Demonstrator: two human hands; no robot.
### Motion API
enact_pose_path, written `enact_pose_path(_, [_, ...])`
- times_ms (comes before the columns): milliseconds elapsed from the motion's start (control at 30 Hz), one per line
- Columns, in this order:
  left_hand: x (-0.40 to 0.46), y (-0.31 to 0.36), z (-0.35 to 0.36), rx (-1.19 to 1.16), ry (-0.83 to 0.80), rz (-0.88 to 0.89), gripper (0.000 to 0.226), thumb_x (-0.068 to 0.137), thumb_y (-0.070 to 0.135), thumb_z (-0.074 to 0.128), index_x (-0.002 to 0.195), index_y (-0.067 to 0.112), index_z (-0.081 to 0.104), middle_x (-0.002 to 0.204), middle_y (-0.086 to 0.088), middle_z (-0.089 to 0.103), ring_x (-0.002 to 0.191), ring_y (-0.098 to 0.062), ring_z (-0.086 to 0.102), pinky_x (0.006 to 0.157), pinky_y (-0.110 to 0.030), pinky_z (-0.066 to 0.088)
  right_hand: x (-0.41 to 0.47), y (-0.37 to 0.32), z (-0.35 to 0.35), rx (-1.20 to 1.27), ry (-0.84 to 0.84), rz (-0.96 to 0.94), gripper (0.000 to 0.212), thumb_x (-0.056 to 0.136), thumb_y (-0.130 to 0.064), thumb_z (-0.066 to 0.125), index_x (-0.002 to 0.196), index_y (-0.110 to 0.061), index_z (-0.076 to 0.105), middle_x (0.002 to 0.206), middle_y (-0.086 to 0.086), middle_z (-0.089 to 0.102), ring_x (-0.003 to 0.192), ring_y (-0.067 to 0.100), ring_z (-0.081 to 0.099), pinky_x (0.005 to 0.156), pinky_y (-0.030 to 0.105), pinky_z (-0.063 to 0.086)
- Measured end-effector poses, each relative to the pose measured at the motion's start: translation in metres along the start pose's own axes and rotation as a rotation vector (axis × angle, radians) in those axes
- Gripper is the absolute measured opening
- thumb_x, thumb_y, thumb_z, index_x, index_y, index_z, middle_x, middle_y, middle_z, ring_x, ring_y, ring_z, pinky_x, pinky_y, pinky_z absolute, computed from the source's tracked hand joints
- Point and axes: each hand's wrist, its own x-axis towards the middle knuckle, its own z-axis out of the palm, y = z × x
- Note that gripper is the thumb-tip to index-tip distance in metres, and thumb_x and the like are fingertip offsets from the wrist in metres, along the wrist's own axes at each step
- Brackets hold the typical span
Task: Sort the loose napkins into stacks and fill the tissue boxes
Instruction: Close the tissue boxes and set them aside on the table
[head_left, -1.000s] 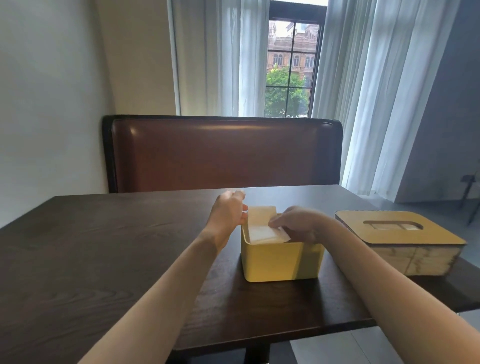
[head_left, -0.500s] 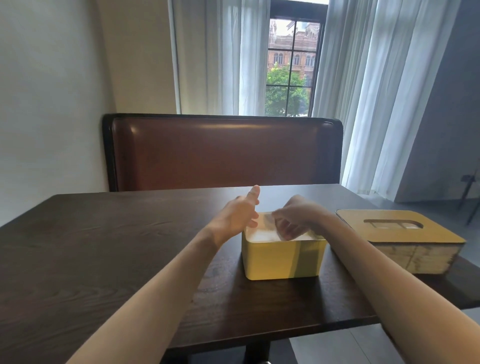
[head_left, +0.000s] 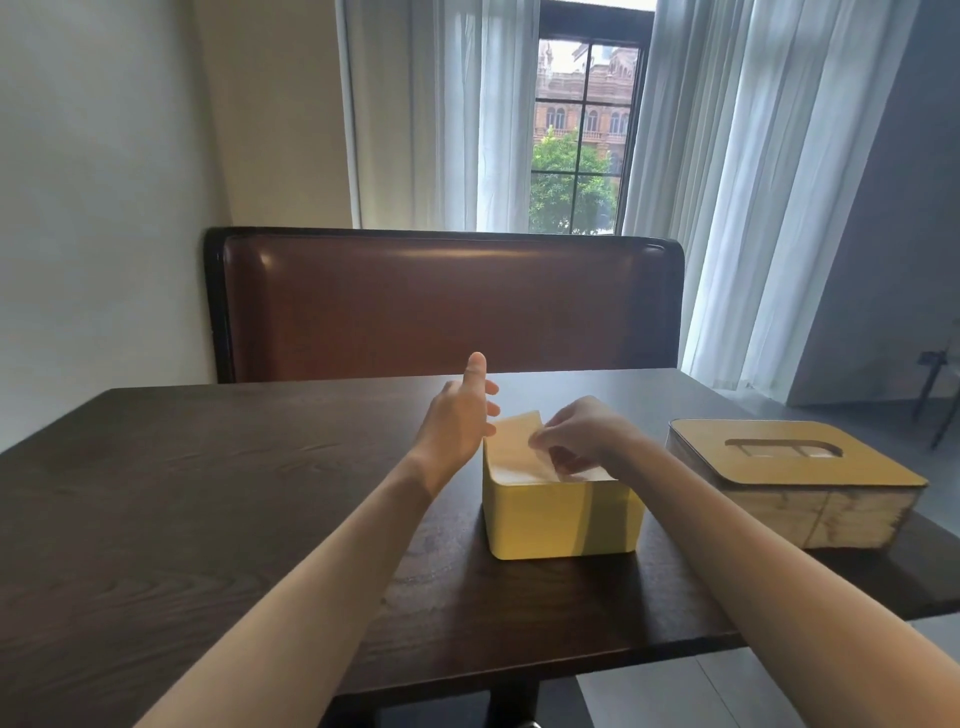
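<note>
Meanwhile left hand (head_left: 460, 415) hovers spread; right hand (head_left: 576, 434) pinches napkin (head_left: 514, 441) over yellow box (head_left: 561, 519).

The open box (head_left: 561, 519) in the middle is bright yellow, with pale cream napkins (head_left: 514, 452) in it. The table (head_left: 208, 493) is dark brown with a wavy wood grain. The box on the right (head_left: 831, 499) is light wood, with a tan lid. The far bench back (head_left: 441, 306) is reddish-brown, and the curtains (head_left: 753, 182) are sheer white.

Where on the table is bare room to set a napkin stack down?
The table is bare left of the left hand, to the wall edge, and behind the yellow box. It is crowded between that box and the lidded box, where the right hand works.
</note>
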Motion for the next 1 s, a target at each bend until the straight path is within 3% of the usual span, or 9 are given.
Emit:
enact_pose_path(200, [0.002, 0.004, 0.003, -0.041, 0.015, 0.053, 0.06, 0.107, 0.051, 0.017, 0.119, 0.011, 0.06, 0.115, -0.007, 0.065, 0.103, -0.021, 0.065, 0.067, -0.019, 0.04, 0.004, 0.006, -0.016, 0.244, 0.005, 0.011, 0.022, 0.088, -0.015, 0.074, 0.106, -0.002, 0.069, 0.094, 0.009, 0.07, 0.082, 0.019, 0.07, 0.069, 0.026, 0.06])
enact_pose_path(433, [-0.001, 0.007, 0.011, -0.05, -0.095, 0.052, 0.061, 0.106, 0.055, 0.016, 0.125, 0.013, 0.057, 0.119, -0.009, 0.063, 0.102, -0.021, 0.066, 0.071, -0.021, 0.041, 0.002, 0.012, -0.044, 0.377, 0.024, 0.098, 0.018, 0.096, -0.008, 0.062, 0.112, 0.0, 0.062, 0.096, 0.011, 0.065, 0.08, 0.023, 0.066, 0.05, 0.027, 0.053])
enact_pose_path(600, [-0.006, 0.01, 0.023, 0.093, -0.28, -0.01, 0.071, 0.1, 0.065, 0.011, 0.133, 0.02, 0.053, 0.116, -0.007, 0.068, 0.095, -0.019, 0.072, 0.073, -0.025, 0.036, 0.01, 0.026, -0.051, 0.011, 0.099, 0.132, 0.02, 0.092, -0.01, 0.067, 0.11, -0.001, 0.067, 0.104, 0.016, 0.068, 0.089, 0.029, 0.071, 0.068, 0.035, 0.061])
enact_pose_path(700, [-0.008, 0.01, 0.031, 0.204, -0.336, -0.022, 0.076, 0.096, 0.069, 0.005, 0.136, 0.023, 0.05, 0.12, -0.008, 0.067, 0.1, -0.016, 0.069, 0.069, -0.02, 0.034, 0.013, 0.024, -0.046, -0.249, 0.124, 0.064, 0.019, 0.089, -0.015, 0.072, 0.102, -0.003, 0.07, 0.095, 0.013, 0.069, 0.082, 0.024, 0.072, 0.07, 0.03, 0.061])
enact_pose_path(800, [-0.006, 0.011, 0.036, 0.168, -0.334, -0.007, 0.078, 0.096, 0.07, 0.005, 0.136, 0.021, 0.051, 0.113, -0.01, 0.069, 0.108, -0.019, 0.065, 0.088, -0.028, 0.038, 0.009, 0.016, -0.046, -0.454, 0.217, -0.028, 0.02, 0.086, -0.022, 0.076, 0.093, -0.004, 0.07, 0.079, 0.008, 0.064, 0.08, 0.022, 0.07, 0.075, 0.032, 0.059])
enact_pose_path(900, [-0.002, 0.011, 0.039, 0.113, -0.341, -0.058, 0.077, 0.097, 0.07, 0.007, 0.135, 0.02, 0.052, 0.108, -0.009, 0.071, 0.109, -0.023, 0.065, 0.106, -0.041, 0.04, 0.008, 0.012, -0.051, -0.426, 0.372, -0.093, 0.017, 0.091, -0.017, 0.069, 0.083, -0.002, 0.071, 0.075, 0.01, 0.068, 0.07, 0.021, 0.071, 0.07, 0.033, 0.061])
enact_pose_path(1000, [-0.001, 0.013, 0.043, 0.125, -0.412, -0.133, 0.078, 0.098, 0.069, 0.006, 0.14, 0.018, 0.048, 0.119, -0.013, 0.066, 0.112, -0.027, 0.064, 0.111, -0.045, 0.043, 0.001, 0.006, -0.049, -0.185, 0.23, -0.064, 0.017, 0.097, -0.017, 0.062, 0.09, -0.003, 0.068, 0.081, 0.007, 0.071, 0.06, 0.016, 0.07, 0.057, 0.024, 0.059])
